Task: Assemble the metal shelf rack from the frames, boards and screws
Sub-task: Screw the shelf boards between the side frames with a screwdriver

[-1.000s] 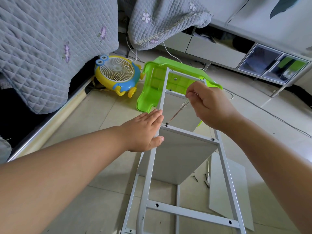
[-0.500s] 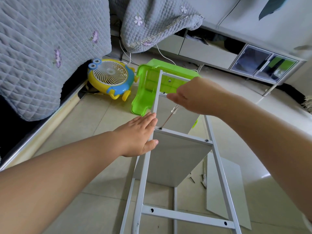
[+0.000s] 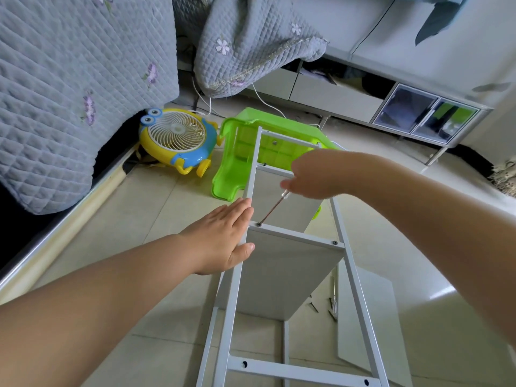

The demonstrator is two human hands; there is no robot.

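While the grey quilted bedspread (image 3: 69,88) fills the far left and a white low cabinet (image 3: 349,93) runs along the far right, the white metal frame (image 3: 237,289) takes up the middle of the tiled floor (image 3: 156,208), its long side rails running from the near edge away to the far centre. Two grey boards are already fixed between the rails: the nearer board (image 3: 282,275) hangs down from a crossbar, and the farther board (image 3: 290,202) sits behind it. A third, loose board (image 3: 368,317) lies flat on the floor at the near right.

Beyond the frame's far end lies a green plastic stool (image 3: 234,174), tipped on its side with its hollow underside facing the viewer. Left of it a yellow and blue cartoon fan (image 3: 176,138) leans by the bed.

The left hand (image 3: 220,238) is spread flat, fingers straight and together, pressing against the outside of the left rail, with the thumb resting on the rail at the nearer board's edge. The right hand (image 3: 312,177) is curled round the handle of a screwdriver (image 3: 275,206), whose thin shaft slants down and to the left. Its tip sits on a screw (image 3: 259,224) at the left end of the crossbar; another screw head (image 3: 334,242) shows at the right end.

A few loose screws (image 3: 314,306) lie on the floor between the nearer board and the loose one. No writing can be read anywhere.
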